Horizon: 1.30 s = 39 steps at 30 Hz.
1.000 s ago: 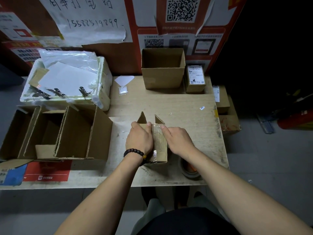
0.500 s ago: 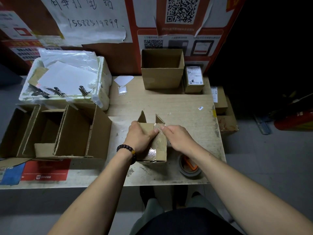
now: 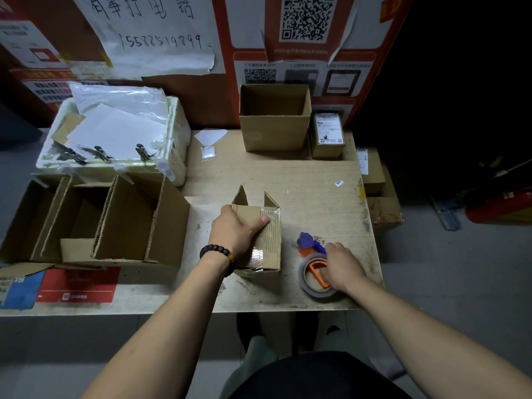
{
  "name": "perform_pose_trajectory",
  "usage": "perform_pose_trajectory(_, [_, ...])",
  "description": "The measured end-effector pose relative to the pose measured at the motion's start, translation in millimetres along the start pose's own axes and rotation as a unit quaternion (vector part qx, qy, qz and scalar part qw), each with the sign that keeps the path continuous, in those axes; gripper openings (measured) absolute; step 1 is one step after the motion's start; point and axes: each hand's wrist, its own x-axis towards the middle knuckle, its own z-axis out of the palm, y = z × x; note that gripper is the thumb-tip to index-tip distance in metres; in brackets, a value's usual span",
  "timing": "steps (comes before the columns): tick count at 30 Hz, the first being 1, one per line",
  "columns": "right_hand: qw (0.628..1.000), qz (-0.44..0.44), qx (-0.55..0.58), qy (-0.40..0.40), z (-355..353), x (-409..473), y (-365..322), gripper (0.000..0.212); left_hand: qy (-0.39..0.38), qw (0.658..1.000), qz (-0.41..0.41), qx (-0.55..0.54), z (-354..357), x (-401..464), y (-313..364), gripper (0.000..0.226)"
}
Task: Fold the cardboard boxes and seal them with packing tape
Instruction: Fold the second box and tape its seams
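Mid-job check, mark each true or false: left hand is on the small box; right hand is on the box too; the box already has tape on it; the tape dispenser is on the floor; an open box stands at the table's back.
1. Left hand holds the small box: true.
2. Right hand is on the box: false, it grips the tape dispenser.
3. Box has tape on it: true.
4. Dispenser is on the floor: false, it sits on the table.
5. Open box stands at the table's back: true.

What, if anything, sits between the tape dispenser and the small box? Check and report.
Nothing visible. Only bare table lies between the tape dispenser, gripped by the right hand, and the small box, which the left hand holds down.
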Motion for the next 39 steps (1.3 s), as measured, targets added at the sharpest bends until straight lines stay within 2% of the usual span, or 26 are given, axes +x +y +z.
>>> perform_pose_trajectory(2, [0.999,0.006,0.031,0.043,3,-1,0,0.03,0.013,1.0,0.003,0.022,1,-4,1,0.074])
perform_pose_trajectory(5, [0.98,0.013,0.189,0.055,-9,-10,0,0.034,0.044,0.997,0.029,0.053,0,-9,-3,0.079])
perform_pose_trajectory(7, [0.953,-0.015,0.295,0.068,-28,-26,-1,0.038,0.103,0.985,0.084,0.106,-1,-18,-2,0.081])
perform_pose_trajectory(9, [0.918,-0.072,0.378,0.096,-51,-47,-3,0.051,0.152,0.969,0.167,0.097,-4,-32,3,0.07])
perform_pose_trajectory(10, [0.902,-0.105,0.403,0.112,-62,-57,-3,0.062,0.138,0.971,0.189,0.053,-6,-42,8,0.061])
perform_pose_trajectory(11, [0.894,-0.138,0.405,0.135,-70,-66,-2,0.073,0.09,0.979,0.184,-0.011,-7,-52,13,0.055])
perform_pose_trajectory(13, [0.892,-0.204,0.357,0.19,-80,-78,0,0.088,-0.056,0.978,0.11,-0.165,-7,-69,26,0.047])
perform_pose_trajectory(15, [0.889,-0.259,0.297,0.234,-83,-83,3,0.095,-0.17,0.94,0.021,-0.294,-6,-79,35,0.048])
perform_pose_trajectory(16, [0.887,-0.284,0.263,0.254,-85,-83,4,0.098,-0.204,0.921,-0.002,-0.333,-5,-81,37,0.05])
perform_pose_trajectory(18, [0.876,-0.326,0.196,0.296,-86,-81,6,0.104,-0.215,0.904,-0.026,-0.368,-5,-84,41,0.046])
perform_pose_trajectory(21, [0.859,-0.359,0.156,0.331,-85,-80,7,0.107,-0.173,0.9,-0.04,-0.399,-4,-85,42,0.025])
perform_pose_trajectory(23, [0.854,-0.369,0.144,0.337,-87,-82,5,0.104,-0.106,0.929,0.004,-0.356,0,-84,40,0.022])
perform_pose_trajectory(26, [0.846,-0.392,0.072,0.354,-89,-83,7,0.101,0.012,0.971,0.087,-0.222,0,-82,36,0.017])
perform_pose_trajectory(30, [0.847,-0.358,0.001,0.393,-90,-75,38,0.101,0.072,0.973,0.091,-0.202,-29,-79,30,0.015])
perform_pose_trajectory(32, [0.842,-0.339,-0.038,0.418,-90,-76,54,0.095,0.074,0.977,0.109,-0.166,-41,-75,32,0.015])
perform_pose_trajectory(35, [0.814,-0.341,-0.112,0.456,-76,-77,32,0.071,0.111,0.968,0.223,-0.045,-30,-80,43,0.023])
perform_pose_trajectory(36, [0.823,-0.316,-0.131,0.454,-68,-75,20,0.068,0.129,0.949,0.288,0.022,-19,-84,47,0.025])
perform_pose_trajectory(37, [0.853,-0.271,-0.149,0.421,-60,-70,9,0.068,0.147,0.925,0.338,0.089,-9,-90,51,0.024])
perform_pose_trajectory(38, [0.893,-0.211,-0.159,0.363,-54,-64,1,0.069,0.16,0.909,0.364,0.126,-3,-97,55,0.023])
perform_pose_trajectory(39, [0.936,-0.157,-0.142,0.28,-49,-55,0,0.068,0.157,0.907,0.367,0.134,-2,-99,59,0.022])
